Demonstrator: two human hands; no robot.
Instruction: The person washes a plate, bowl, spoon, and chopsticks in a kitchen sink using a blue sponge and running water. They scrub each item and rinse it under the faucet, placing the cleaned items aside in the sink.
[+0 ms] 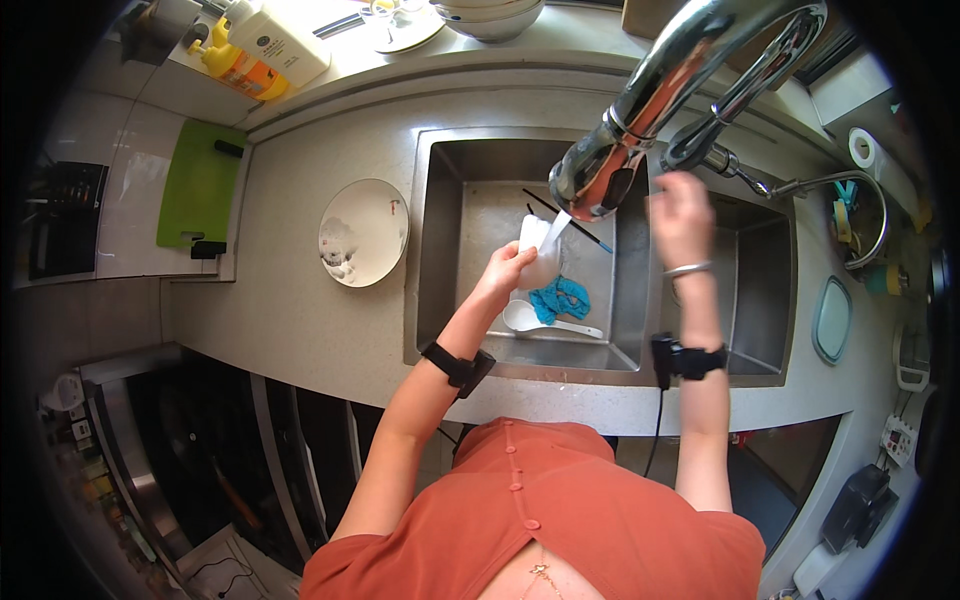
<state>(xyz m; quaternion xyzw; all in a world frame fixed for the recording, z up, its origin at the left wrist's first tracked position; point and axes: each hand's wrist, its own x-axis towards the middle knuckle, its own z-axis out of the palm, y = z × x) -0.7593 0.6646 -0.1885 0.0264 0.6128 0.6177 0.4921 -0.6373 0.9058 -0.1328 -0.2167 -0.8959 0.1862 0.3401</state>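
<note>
My left hand (511,268) grips a small white bowl (532,234), tilted above the left sink basin (480,214). A stream of water (556,228) runs from the chrome faucet (589,176) onto the bowl. Below it, a crumpled blue cloth (561,298) and a white spoon (525,316) lie on the basin floor. Dark chopsticks (581,228) with a blue end rest farther back, partly hidden. My right hand (682,217), blurred, is raised over the divider between the basins, close to the faucet's base; its fingers are too smeared to make out any grip.
A patterned plate (364,232) sits on the counter left of the sink. The right basin (757,285) lies beyond my right forearm. Pump bottles (251,71) and stacked bowls (491,19) line the back ledge. A green cutting board (199,184) is at far left, a pale blue lid (832,320) at right.
</note>
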